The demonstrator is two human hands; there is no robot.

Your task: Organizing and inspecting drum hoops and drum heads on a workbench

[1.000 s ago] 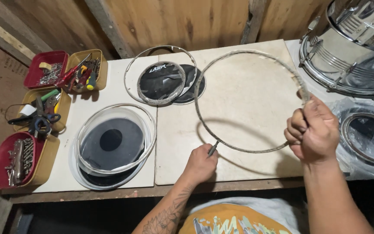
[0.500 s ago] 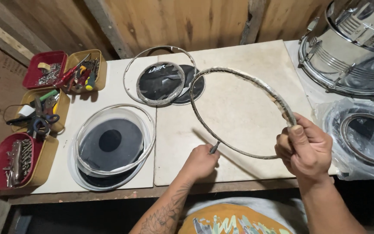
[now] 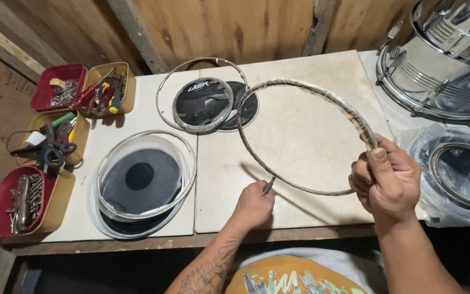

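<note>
Head view: right hand fingers clamp metal hoop rim, tilted off surface; left hand fingers closed on small tool at hoop's near edge.

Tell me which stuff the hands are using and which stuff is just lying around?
In use:
- metal hoop, gripped by the right hand
- small tool, held in the left hand against the hoop

Lying about:
- clear drumhead
- black drumheads
- trays of tools
- shiny drum
- bagged drumhead
</note>
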